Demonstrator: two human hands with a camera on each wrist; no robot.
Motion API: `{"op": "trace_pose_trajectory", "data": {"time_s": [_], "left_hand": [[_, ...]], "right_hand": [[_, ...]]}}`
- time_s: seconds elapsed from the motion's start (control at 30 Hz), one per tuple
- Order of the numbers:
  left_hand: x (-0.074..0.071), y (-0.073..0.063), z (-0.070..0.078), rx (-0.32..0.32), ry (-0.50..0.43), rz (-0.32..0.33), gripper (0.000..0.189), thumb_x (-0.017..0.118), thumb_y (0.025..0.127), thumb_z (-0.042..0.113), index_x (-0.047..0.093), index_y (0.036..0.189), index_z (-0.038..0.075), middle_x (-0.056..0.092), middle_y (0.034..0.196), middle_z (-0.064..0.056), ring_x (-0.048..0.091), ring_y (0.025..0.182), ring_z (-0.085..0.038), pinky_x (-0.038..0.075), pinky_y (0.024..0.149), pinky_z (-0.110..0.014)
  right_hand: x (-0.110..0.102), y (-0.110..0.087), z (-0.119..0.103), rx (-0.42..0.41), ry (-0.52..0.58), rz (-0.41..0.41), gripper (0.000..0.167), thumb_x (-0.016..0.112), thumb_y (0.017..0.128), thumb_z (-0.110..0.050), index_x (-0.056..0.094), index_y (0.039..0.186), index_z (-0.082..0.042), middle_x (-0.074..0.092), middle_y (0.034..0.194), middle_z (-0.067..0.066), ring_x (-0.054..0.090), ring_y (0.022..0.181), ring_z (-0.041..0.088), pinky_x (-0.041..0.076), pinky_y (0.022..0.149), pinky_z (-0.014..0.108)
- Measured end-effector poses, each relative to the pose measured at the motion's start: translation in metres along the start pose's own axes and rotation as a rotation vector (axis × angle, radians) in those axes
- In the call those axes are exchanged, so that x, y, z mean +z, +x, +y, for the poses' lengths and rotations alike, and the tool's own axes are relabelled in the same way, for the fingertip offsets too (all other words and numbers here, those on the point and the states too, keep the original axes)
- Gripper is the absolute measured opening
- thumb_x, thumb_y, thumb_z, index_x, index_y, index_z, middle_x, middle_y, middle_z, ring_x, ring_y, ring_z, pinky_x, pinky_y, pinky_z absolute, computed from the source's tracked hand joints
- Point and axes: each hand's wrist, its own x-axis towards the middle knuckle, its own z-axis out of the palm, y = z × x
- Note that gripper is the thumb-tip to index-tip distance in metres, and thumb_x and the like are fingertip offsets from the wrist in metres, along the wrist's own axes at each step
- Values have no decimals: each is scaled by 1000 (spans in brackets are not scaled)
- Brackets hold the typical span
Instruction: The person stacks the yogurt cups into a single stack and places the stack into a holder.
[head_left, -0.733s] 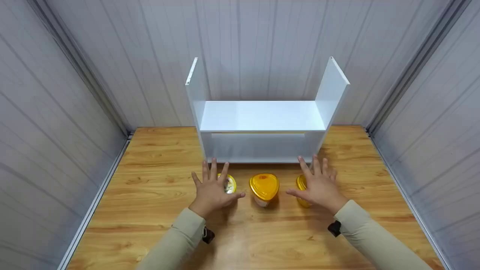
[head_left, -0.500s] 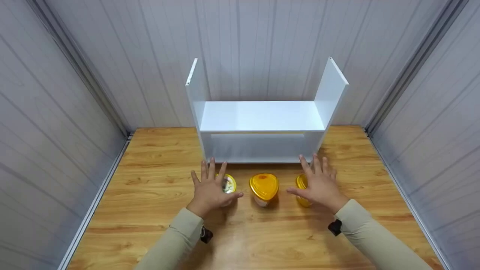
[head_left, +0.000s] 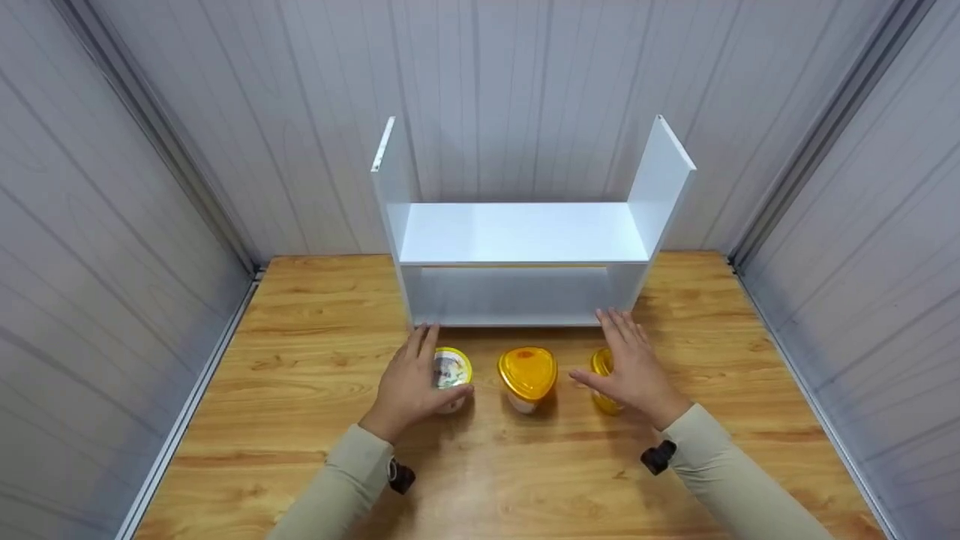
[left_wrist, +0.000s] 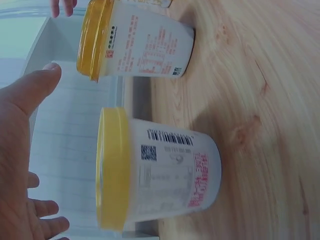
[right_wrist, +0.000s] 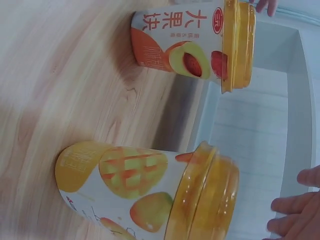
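Observation:
Three lidded cups stand in a row on the wooden table. The left one, a white cup with a yellow-rimmed lid (head_left: 454, 367), has my left hand (head_left: 409, 390) above and beside it. In the left wrist view that hand is apart from the cup's lid (left_wrist: 114, 170). At the middle is a cup with an orange triangular lid (head_left: 528, 373), showing peach pictures (right_wrist: 187, 57) in the right wrist view. My right hand (head_left: 637, 375) hovers over the right cup (head_left: 604, 401), partly hiding it. Mango pictures (right_wrist: 135, 170) mark this cup, and the fingers stay clear of it.
Behind the cups stands a white two-tier shelf (head_left: 525, 232) with tall side panels. Pale panelled walls (head_left: 120, 247) close in the wooden table (head_left: 315, 337) at the back and both sides.
My left hand's spread fingers have drawn together, and the hand has shifted slightly left, uncovering more of the left lid. The right hand's fingers have also come closer together. The cups stay put.

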Motion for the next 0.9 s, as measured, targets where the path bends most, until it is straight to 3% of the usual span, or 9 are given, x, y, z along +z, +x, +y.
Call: {"op": "trace_pose_trajectory", "data": {"time_s": [0.2, 0.37, 0.63, 0.9], "left_hand": [[0, -5, -8, -7, -52, 23, 126, 66, 70, 85, 23, 161, 9, 30, 161, -21, 38, 143, -40, 37, 114, -55], [1, -10, -13, -12, -119, 17, 122, 76, 72, 74, 25, 160, 6, 30, 160, -24, 39, 142, -42, 40, 111, -57], [4, -14, -23, -21, -184, 20, 117, 80, 74, 66, 27, 160, 7, 30, 161, -21, 42, 139, -42, 44, 106, -59], [14, -18, -33, -16, -252, 20, 115, 79, 74, 67, 29, 160, 8, 32, 161, -16, 42, 141, -36, 43, 108, -55]], "right_hand": [[-5, -2, 4, -7, 56, 31, 106, 74, 84, -61, 24, 161, -8, 24, 165, 18, 17, 152, 38, 16, 121, 61], [-5, -4, 14, -35, 145, 57, 101, 79, 84, -51, 29, 159, -7, 28, 163, 19, 22, 151, 40, 24, 117, 64], [-2, -9, 34, -27, 191, 59, 98, 77, 85, -55, 30, 160, -12, 29, 162, 21, 33, 146, 42, 31, 113, 65], [0, -16, 53, 22, 214, 45, 96, 78, 85, -54, 31, 160, -16, 29, 161, 23, 32, 144, 48, 29, 111, 70]]}}
